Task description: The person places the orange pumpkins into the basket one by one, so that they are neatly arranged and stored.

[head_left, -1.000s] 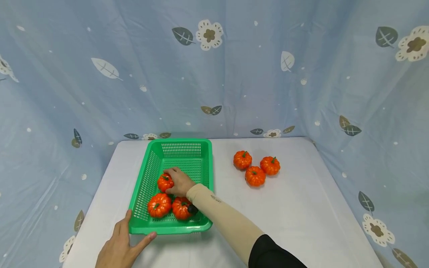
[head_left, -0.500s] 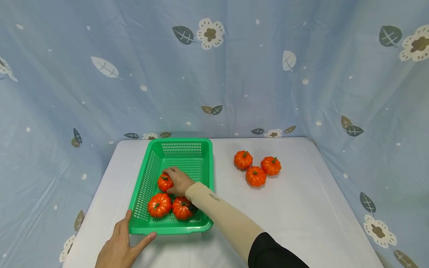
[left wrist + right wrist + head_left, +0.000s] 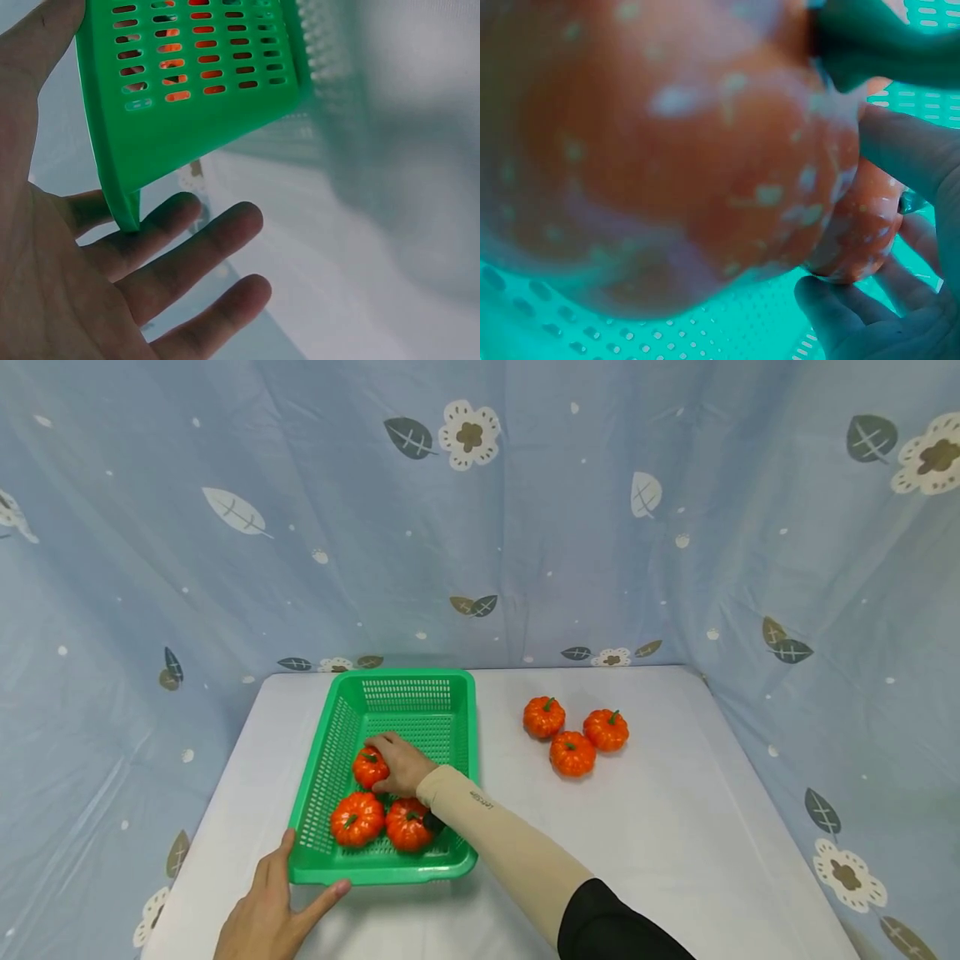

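Little has moved: your right hand (image 3: 401,766) keeps its fingers curled round the small orange toy pumpkin (image 3: 368,767) inside the green perforated plastic basket (image 3: 458,718); your left hand (image 3: 266,917), fingers spread flat on the white worktop (image 3: 675,827), braces its near corner – set it down gently, then let go
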`<action>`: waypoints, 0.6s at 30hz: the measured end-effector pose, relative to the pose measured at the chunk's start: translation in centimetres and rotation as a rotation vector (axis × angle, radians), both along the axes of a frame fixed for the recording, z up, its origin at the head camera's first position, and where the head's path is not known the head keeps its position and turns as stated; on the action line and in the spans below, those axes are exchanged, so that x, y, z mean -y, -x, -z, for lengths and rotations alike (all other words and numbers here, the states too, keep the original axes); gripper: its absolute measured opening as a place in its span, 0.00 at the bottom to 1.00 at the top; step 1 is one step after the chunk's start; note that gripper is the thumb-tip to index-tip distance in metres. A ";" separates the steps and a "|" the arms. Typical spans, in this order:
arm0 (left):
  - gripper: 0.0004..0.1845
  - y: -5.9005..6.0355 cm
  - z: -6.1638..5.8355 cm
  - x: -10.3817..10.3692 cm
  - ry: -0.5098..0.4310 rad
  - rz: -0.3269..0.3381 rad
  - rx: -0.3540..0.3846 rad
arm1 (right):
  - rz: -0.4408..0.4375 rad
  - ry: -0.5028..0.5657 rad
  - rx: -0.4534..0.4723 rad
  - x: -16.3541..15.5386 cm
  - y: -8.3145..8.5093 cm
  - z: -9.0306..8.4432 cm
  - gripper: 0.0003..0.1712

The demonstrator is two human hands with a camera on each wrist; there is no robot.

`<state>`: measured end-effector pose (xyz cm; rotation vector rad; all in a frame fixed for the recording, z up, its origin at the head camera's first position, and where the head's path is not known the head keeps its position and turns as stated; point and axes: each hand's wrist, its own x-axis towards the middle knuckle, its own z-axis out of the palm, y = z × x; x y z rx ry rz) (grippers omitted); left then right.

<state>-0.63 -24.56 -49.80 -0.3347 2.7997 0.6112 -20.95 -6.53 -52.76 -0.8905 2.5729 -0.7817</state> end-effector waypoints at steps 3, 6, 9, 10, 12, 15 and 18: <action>0.68 0.0 0.0 0.0 -0.001 0.001 -0.004 | -0.003 -0.005 -0.003 0.0 0.1 -0.1 0.45; 0.68 0.1 0.1 0.0 -0.003 0.000 -0.002 | -0.014 -0.017 -0.009 0.0 0.1 -0.1 0.45; 0.69 0.1 0.1 0.0 -0.005 -0.001 0.002 | -0.025 -0.032 -0.015 -0.1 0.1 -0.1 0.46; 0.69 0.1 0.2 0.0 -0.006 0.000 0.003 | -0.027 -0.036 -0.013 -0.1 0.1 -0.2 0.47; 0.69 0.1 0.2 -0.1 -0.004 0.003 0.006 | -0.033 -0.044 -0.007 -0.2 0.0 -0.3 0.47; 0.69 0.1 0.1 -0.1 -0.001 0.005 0.006 | -0.037 -0.059 0.014 -0.4 0.1 -0.5 0.49; 0.69 0.1 0.1 0.0 -0.003 0.004 0.010 | -0.029 -0.072 0.030 -0.5 0.1 -0.8 0.50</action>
